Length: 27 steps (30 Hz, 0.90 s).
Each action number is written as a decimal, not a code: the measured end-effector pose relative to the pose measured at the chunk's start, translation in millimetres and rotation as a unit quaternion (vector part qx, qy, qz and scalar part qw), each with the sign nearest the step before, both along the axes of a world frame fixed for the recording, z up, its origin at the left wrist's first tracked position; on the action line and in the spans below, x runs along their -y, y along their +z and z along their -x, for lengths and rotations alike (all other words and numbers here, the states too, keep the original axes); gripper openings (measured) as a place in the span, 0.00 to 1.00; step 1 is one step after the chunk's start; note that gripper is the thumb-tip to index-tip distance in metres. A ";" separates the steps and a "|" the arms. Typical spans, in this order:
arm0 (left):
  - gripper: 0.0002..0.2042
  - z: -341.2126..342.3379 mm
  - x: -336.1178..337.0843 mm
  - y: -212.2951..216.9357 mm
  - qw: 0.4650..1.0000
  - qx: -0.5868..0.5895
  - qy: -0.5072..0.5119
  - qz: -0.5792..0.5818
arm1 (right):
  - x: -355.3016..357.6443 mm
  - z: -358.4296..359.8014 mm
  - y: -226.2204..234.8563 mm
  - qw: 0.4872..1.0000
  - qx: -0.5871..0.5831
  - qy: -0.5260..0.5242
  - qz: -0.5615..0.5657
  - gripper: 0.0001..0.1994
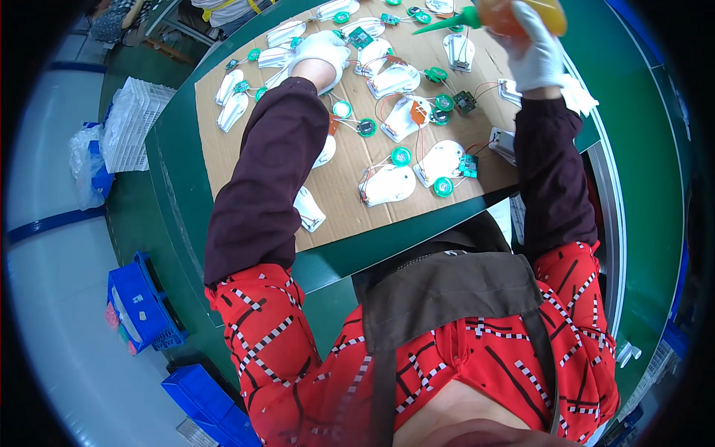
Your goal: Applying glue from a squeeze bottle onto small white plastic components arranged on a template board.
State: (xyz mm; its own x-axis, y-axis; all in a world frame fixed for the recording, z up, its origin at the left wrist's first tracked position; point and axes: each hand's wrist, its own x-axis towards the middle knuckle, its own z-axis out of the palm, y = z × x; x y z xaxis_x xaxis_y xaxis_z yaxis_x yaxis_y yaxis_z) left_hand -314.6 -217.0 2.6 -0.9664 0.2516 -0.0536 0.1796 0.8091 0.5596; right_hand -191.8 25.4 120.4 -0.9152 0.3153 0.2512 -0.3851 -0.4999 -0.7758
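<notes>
1. The green surface (633, 186) fills the upper middle of the view, with pale grey floor (52, 298) to its left.
2. A brown cardboard sheet (223, 149) lies on the surface, scattered with white plastic shells (389, 185), green round parts (401, 156) and small green circuit boards (468, 165) joined by thin wires.
3. On the floor sit blue bins (138, 305) and a white crate (134, 123).
4. The orange squeeze bottle (521, 13) is at the top edge, above the far right of the cardboard; its long axis runs nearly level, its green nozzle (443, 24) pointing left.
5. The gloved right hand (536, 52) has its fingers wrapped round the bottle.
6. The gloved left hand (322, 51) rests among the shells; whether its fingers grip anything I cannot tell.
</notes>
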 end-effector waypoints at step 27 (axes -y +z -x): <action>0.24 3.1 -267.4 116.8 0.928 -0.025 -0.171 0.330 | -251.1 -90.7 -14.5 0.978 -0.050 -0.129 0.158 0.21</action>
